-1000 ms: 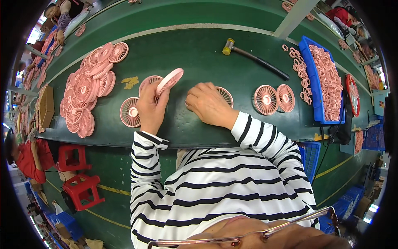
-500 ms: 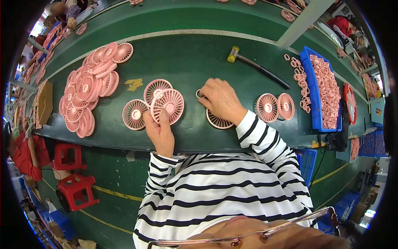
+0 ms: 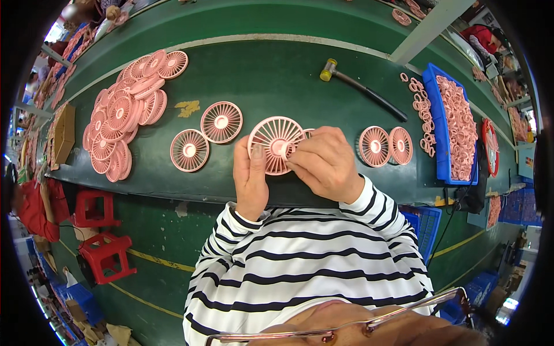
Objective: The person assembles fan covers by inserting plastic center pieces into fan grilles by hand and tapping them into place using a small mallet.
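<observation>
1. The dark green tabletop [image 3: 277,75] is a long bench with a pale stripe along its far edge, and its near edge crosses just above the person's striped sleeves.
2. The left hand [image 3: 251,179] is closed on the round pink plastic fan grille [image 3: 276,144], thumb on its front face, holding it just above the near edge of the tabletop.
3. The right hand [image 3: 326,164] has its fingers pinched together at the centre hub of that grille, touching it; whether they hold a small part there I cannot tell.
4. Left of the held grille, two more pink grilles [image 3: 205,135] lie flat, and further left a heap of pink grilles [image 3: 124,115] is stacked loosely.
5. Right of the held grille lie a pair of pink grilles [image 3: 385,145], and beyond them a blue plastic tray of small pink rings [image 3: 456,124].
6. Behind the held grille, a black-handled mallet [image 3: 360,86] lies on the tabletop.
7. Left of and below the held grille, red plastic stools [image 3: 104,242] stand on a green floor with yellow lines.
</observation>
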{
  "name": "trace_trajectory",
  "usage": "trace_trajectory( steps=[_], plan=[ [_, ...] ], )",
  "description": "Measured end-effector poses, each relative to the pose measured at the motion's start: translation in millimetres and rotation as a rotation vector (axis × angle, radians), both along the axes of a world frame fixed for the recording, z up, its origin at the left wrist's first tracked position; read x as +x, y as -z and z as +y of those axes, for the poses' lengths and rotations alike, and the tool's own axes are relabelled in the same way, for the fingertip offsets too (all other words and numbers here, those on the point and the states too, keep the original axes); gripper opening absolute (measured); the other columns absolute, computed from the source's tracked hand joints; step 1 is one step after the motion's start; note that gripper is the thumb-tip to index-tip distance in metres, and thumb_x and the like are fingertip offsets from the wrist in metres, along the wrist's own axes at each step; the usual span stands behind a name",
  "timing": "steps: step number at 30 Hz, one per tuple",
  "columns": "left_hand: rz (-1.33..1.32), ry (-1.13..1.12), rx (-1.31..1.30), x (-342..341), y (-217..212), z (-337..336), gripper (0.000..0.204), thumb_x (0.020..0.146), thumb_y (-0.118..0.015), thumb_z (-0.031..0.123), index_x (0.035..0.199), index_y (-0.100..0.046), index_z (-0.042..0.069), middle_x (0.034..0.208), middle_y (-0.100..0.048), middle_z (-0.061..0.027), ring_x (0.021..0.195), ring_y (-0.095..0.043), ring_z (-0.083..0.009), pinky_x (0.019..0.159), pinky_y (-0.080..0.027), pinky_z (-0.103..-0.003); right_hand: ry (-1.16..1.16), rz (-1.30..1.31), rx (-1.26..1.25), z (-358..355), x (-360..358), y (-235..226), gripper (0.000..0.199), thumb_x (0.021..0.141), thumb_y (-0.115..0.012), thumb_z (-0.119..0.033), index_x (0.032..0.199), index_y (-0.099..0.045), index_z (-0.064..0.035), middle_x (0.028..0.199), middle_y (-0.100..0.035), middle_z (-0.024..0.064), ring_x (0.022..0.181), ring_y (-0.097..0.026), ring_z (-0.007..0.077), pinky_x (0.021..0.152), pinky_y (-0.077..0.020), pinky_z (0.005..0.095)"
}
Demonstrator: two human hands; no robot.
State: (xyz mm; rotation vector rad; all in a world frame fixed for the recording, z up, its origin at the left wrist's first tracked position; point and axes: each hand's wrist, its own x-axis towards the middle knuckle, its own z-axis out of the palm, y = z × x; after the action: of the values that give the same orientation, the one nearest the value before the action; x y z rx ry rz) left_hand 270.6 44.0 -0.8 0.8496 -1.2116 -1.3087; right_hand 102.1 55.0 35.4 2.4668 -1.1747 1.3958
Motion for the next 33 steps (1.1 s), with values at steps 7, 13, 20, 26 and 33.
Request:
trace_trajectory(
  steps=[7,13,20,26,33],
  plan=[
    [0.003,0.029,-0.011,-14.9,5.6,9.7,0.023,0.102,-0.045,0.012,0.122,-0.042,0.001,0.107,-0.055,-0.0050,0.090,-0.053,-0.0071,0.079,-0.047,-0.022,0.126,0.043,0.072,3.3,4.2,3.4,0.016,0.075,-0.068,-0.009,0.089,-0.063,-0.0050,0.081,-0.059,0.0051,0.074,-0.059,0.0241,0.075,-0.0461,0.0370],
    [-0.044,0.045,0.015,-15.9,9.5,12.5,0.020,0.098,-0.051,0.007,0.114,-0.042,-0.002,0.102,-0.054,-0.0068,0.088,-0.053,-0.0087,0.079,-0.048,-0.024,0.147,-0.018,0.176,7.8,5.2,11.0,0.014,0.077,-0.068,-0.010,0.087,-0.060,-0.0059,0.081,-0.056,0.0076,0.077,-0.058,0.0266,0.078,-0.0448,0.0396],
    [0.299,0.278,0.268,-14.8,-11.6,3.3,0.035,0.097,-0.045,0.006,0.130,-0.039,-0.004,0.121,-0.054,-0.0117,0.108,-0.056,-0.0144,0.093,-0.048,-0.029,0.270,-0.012,0.099,11.9,-5.5,2.7,0.023,0.078,-0.074,-0.018,0.098,-0.067,-0.0097,0.111,-0.066,0.0007,0.106,-0.058,0.0250,0.095,-0.0395,0.0443],
    [0.188,0.427,0.297,-10.7,-7.9,6.3,0.045,0.098,-0.057,0.016,0.135,-0.040,-0.004,0.125,-0.056,-0.0114,0.110,-0.058,-0.0159,0.096,-0.048,-0.030,-0.023,0.058,0.228,15.7,-33.7,2.3,0.032,0.074,-0.078,-0.027,0.103,-0.073,-0.0133,0.122,-0.067,0.0019,0.128,-0.050,0.0314,0.104,-0.0351,0.0511],
    [-0.286,0.045,-0.184,-14.9,-8.0,1.3,0.037,0.095,-0.059,0.009,0.128,-0.048,-0.006,0.117,-0.060,-0.0122,0.102,-0.061,-0.0165,0.090,-0.050,-0.029,0.007,-0.271,0.514,18.3,-61.7,20.0,0.045,0.083,-0.074,-0.017,0.124,-0.062,-0.0039,0.132,-0.058,0.0160,0.116,-0.060,0.0281,0.095,-0.0488,0.0362]
  ],
)
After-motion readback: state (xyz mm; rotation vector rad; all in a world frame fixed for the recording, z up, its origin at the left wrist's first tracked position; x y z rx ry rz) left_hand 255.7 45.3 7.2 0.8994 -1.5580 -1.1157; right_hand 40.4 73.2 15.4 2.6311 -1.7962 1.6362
